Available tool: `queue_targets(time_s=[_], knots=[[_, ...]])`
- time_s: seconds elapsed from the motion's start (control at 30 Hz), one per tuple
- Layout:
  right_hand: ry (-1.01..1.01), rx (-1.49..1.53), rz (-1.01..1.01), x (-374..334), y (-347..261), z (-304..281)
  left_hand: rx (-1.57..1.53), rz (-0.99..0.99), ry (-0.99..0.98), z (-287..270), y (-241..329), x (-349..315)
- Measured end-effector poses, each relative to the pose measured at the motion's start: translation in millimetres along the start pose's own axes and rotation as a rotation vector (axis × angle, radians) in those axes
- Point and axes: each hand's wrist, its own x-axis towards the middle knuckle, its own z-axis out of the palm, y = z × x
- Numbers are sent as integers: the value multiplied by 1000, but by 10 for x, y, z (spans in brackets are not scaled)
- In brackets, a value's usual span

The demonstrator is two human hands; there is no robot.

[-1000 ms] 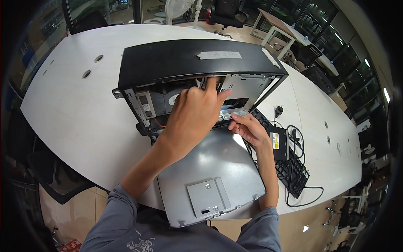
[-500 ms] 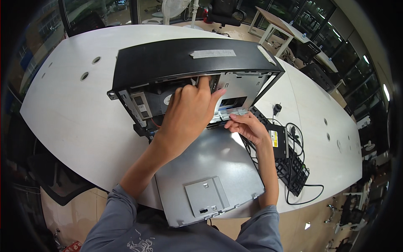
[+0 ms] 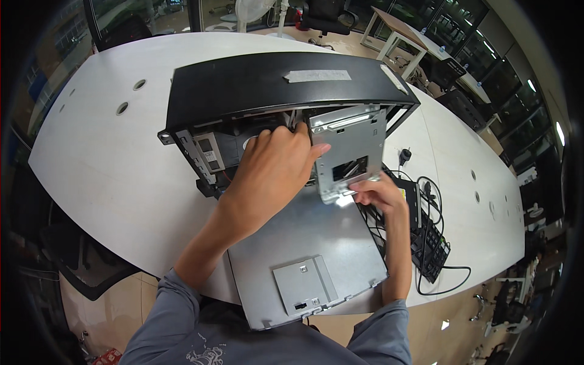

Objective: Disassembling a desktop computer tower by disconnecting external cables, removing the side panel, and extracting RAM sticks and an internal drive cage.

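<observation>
On the white table (image 3: 103, 176) lies an opened black computer case (image 3: 255, 82), and the left hand (image 3: 271, 176) reaches into it with fingers curled closed over the upper left edge of a grey metal drive bracket (image 3: 350, 149). The bracket stands tilted up out of the case's right half. The right hand (image 3: 377, 193) pinches its lower edge from beneath, just above the flat grey side panel (image 3: 304, 243), with a keyboard (image 3: 432, 249) to the right.

Office or computer lab, probably a shared meeting space. Evidence: large white conference table (image 3: 109, 176) with round cable grommets (image 3: 122, 108); opened desktop computer case (image 3: 286, 91); black keyboard (image 3: 431, 246) with trailing cables; further desks (image 3: 401, 27) and a black swivel chair (image 3: 325, 13) beyond. Dark windows along the right edge, blurred by the lens.
</observation>
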Motion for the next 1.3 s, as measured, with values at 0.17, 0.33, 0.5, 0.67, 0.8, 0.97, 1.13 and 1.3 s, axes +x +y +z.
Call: queue_targets(time_s=[0.17,0.33,0.5,0.67,0.8,0.97,1.13,1.3], knots=[[92,-80,-187,-424,-298,-120,-157,-30,-242,-173,-2,-1],[127,-158,-273,-773,-503,-256,-193,118,-259,132,-52,-106],[419,-359,-314,-1409,-635,-278,56,263,-231,162,103,-248],[770,-371,-351,-1777,-633,-585,-146,152,-279,48,284,-151],[668,-454,-365,-1631,-590,-1033,-264,75,-178,35,298,-132],[516,-420,-198,-1451,-422,-1413,-271,149,-141,81,253,-85],[347,-462,-27,-1264,-258,-1532,-241,88,-175,62,232,-76],[620,-558,87,-1184,-127,-1637,-171,82,-180,52,250,-121]])
